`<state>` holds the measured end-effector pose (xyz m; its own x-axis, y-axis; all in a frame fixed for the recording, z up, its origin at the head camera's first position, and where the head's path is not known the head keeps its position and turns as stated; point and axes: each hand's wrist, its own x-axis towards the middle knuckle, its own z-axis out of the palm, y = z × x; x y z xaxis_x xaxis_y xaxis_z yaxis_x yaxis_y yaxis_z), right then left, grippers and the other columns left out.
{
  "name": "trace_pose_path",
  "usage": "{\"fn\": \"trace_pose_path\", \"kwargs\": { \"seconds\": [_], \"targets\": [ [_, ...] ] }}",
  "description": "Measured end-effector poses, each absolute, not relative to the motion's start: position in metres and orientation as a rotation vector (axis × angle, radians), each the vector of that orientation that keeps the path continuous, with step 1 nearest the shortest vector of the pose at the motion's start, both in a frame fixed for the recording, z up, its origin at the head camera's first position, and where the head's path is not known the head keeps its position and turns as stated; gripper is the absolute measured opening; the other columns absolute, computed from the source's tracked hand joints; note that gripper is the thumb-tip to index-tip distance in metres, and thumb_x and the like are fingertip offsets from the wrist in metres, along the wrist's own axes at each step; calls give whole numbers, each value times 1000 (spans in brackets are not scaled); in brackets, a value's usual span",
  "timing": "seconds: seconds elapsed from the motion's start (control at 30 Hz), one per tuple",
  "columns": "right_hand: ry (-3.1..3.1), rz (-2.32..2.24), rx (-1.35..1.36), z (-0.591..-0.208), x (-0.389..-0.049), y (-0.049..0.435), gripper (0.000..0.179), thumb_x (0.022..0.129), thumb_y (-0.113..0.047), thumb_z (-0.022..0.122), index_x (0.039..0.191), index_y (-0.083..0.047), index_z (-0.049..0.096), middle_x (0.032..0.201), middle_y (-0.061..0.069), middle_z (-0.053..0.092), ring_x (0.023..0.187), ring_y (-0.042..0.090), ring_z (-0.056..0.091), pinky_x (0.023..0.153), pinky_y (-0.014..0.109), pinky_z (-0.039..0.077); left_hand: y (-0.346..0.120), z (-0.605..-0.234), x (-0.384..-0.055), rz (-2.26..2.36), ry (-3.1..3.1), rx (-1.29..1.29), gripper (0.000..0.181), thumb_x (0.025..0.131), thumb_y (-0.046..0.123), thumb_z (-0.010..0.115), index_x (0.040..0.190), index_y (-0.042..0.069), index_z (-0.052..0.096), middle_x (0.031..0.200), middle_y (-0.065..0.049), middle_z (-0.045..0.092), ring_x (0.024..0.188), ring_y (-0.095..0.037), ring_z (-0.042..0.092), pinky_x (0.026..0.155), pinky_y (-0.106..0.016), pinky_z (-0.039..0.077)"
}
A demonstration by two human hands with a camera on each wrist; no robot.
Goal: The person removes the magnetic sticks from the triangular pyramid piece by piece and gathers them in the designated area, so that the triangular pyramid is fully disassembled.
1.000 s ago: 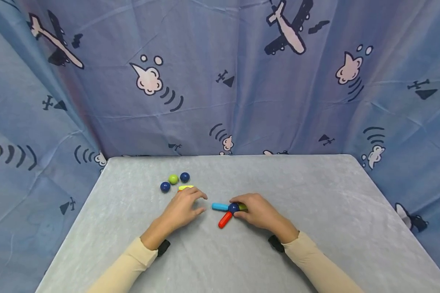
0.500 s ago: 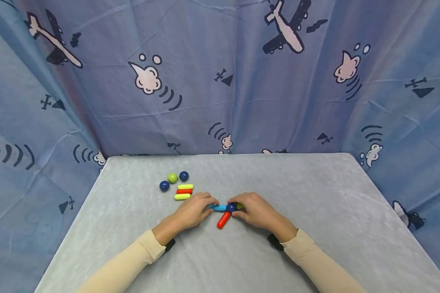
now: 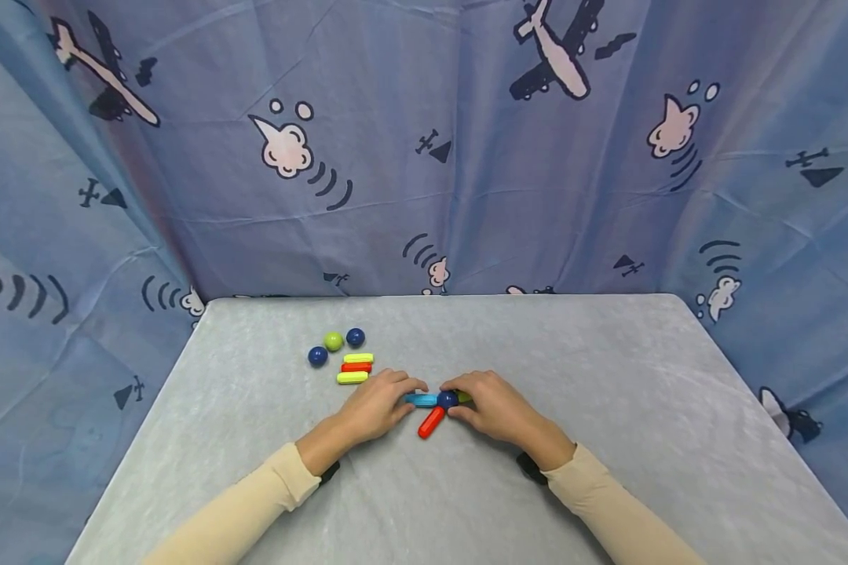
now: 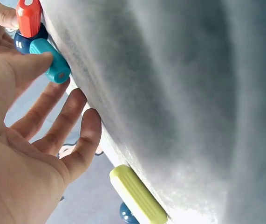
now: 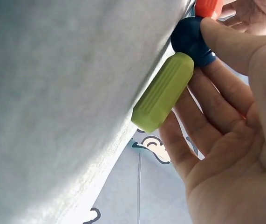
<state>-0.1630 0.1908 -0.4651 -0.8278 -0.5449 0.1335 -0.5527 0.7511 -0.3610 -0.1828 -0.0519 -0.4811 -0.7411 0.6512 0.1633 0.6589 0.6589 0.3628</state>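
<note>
In the head view, a dark blue ball [image 3: 447,400] joins three short ridged rods on the table: a light blue rod [image 3: 422,401] to its left, a red rod [image 3: 431,422] toward the front and a green rod [image 5: 164,93], seen best in the right wrist view. My left hand [image 3: 376,406] pinches the light blue rod between thumb and finger; its other fingers are spread in the left wrist view. My right hand [image 3: 498,408] holds the ball, thumb on one side and fingers on the other, partly covering the green rod in the head view.
Beyond my left hand lie two yellow rods [image 3: 352,377] with a red one [image 3: 356,367] between them. Farther back are two dark blue balls [image 3: 318,356] and a lime green ball [image 3: 334,341]. A patterned blue curtain [image 3: 367,157] hangs behind the grey table [image 3: 572,345].
My left hand has moved right from beside the yellow rods and taken hold of the light blue rod. The right hand keeps its grip on the ball, nearly still.
</note>
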Motion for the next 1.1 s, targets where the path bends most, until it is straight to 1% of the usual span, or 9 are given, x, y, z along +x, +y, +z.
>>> {"fn": "trace_pose_path", "kwargs": {
  "seconds": [0.13, 0.27, 0.53, 0.67, 0.87, 1.0, 1.1],
  "targets": [
    [-2926, 623, 905, -466, -163, 191, 38, 88, -28, 76, 123, -13, 69, 115, 3, 73, 107, 22, 68, 96, 46, 51, -51, -481, -184, -643, -2819, -1158, 28, 93, 16, 70, 119, 25, 70, 103, 4, 68, 95, -13, 61, 83, -31, 51],
    [-2924, 629, 906, -466, -163, 191, 38, 88, -28, 76, 123, -13, 69, 115, 4, 73, 107, 22, 69, 96, 46, 51, -51, -481, -184, -644, -2813, -1159, 26, 93, 17, 70, 118, 25, 72, 101, 4, 68, 91, -13, 59, 79, -29, 50],
    [-2923, 637, 896, -466, -163, 191, 38, 88, -28, 77, 122, -14, 70, 115, 3, 73, 106, 21, 69, 96, 45, 51, -50, -482, -184, -656, -2807, -1153, 23, 93, 15, 71, 114, 23, 75, 99, 4, 67, 90, -14, 59, 78, -28, 49],
    [-2922, 633, 893, -467, -163, 191, 38, 88, -28, 77, 122, -14, 70, 115, 3, 73, 106, 21, 69, 96, 45, 51, -51, -483, -185, -651, -2818, -1138, 24, 92, 16, 71, 115, 24, 75, 98, 4, 67, 90, -13, 59, 77, -27, 49],
    [-2918, 626, 886, -468, -164, 191, 38, 87, -29, 77, 121, -15, 70, 115, 2, 73, 108, 20, 69, 97, 45, 52, -55, -484, -184, -672, -2865, -1073, 25, 93, 17, 71, 116, 25, 74, 100, 6, 67, 93, -12, 59, 81, -28, 50],
    [-2912, 617, 882, -469, -164, 191, 38, 87, -29, 77, 121, -15, 70, 115, 2, 73, 108, 20, 69, 96, 45, 52, -57, -482, -182, -706, -2870, -1032, 25, 91, 15, 72, 115, 22, 73, 102, 5, 68, 95, -13, 61, 85, -31, 52],
    [-2912, 611, 877, -468, -164, 191, 38, 87, -30, 78, 121, -15, 70, 115, 2, 74, 107, 20, 69, 96, 44, 52, -58, -479, -181, -739, -2880, -984, 25, 88, 14, 76, 112, 19, 73, 102, 3, 68, 95, -14, 62, 85, -33, 53]
  ]
}}
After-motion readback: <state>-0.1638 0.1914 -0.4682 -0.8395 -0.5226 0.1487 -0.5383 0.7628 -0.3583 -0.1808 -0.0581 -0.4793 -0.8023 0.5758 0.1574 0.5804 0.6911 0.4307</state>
